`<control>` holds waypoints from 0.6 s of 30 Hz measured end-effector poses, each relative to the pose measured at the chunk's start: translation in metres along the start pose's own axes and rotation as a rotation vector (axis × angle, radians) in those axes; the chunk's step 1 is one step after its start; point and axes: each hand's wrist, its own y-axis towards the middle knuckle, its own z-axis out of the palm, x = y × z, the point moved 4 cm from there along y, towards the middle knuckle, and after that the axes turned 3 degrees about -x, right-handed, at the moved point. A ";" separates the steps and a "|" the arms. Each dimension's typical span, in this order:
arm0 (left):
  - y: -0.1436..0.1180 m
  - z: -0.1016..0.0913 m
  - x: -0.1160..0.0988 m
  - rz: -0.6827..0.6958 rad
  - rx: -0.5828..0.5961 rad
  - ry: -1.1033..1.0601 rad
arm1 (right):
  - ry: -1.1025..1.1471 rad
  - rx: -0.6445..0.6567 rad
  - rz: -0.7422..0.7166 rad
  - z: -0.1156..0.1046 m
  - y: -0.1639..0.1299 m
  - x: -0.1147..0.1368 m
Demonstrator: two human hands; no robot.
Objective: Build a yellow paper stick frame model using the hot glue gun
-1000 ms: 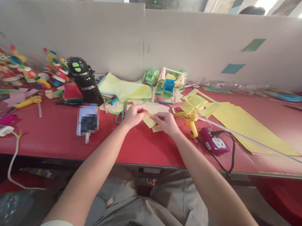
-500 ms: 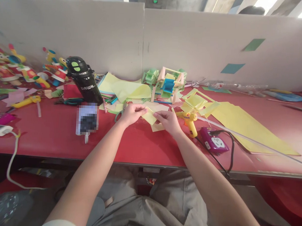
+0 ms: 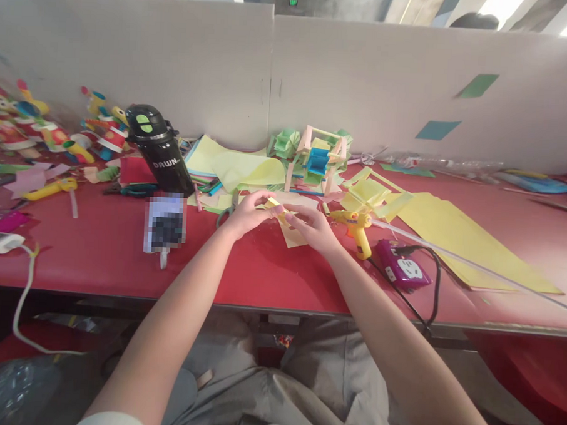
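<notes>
Between my two hands is a small piece of yellow paper (image 3: 271,203), mostly covered by the fingers. My left hand (image 3: 251,215) pinches it from the left, and my right hand (image 3: 312,226) closes on it from the right, with the fingertips of both hands nearly meeting. Below them a pale yellow paper piece (image 3: 294,237) lies on the red table. Scissors (image 3: 226,214) rest just left of my left hand, partly hidden by it. To the right of my right hand lies a yellow glue gun (image 3: 358,228).
Behind the hands stands a paper wheel on a wooden frame (image 3: 318,161). A black bottle (image 3: 161,151) and a phone (image 3: 165,225) are at left. Large yellow sheets (image 3: 455,245) and a purple power socket (image 3: 403,266) lie at right. A grey partition (image 3: 200,65) bounds the back.
The small yellow paper, held out flat before, is now bent between my fingers and mostly hidden. My hands have come closer together, with the right hand's fingers reaching over the paper.
</notes>
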 end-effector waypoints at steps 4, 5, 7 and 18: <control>0.001 0.000 0.003 -0.010 0.011 0.033 | 0.197 -0.030 0.110 -0.001 0.001 -0.004; 0.001 0.000 0.004 -0.033 0.015 0.032 | 0.211 -0.039 0.114 -0.002 0.001 -0.005; 0.001 0.001 0.005 -0.078 0.032 0.012 | 0.194 -0.056 0.104 -0.003 0.002 -0.010; -0.003 0.007 0.000 0.039 0.081 0.037 | -0.049 -0.004 -0.033 0.001 -0.001 0.001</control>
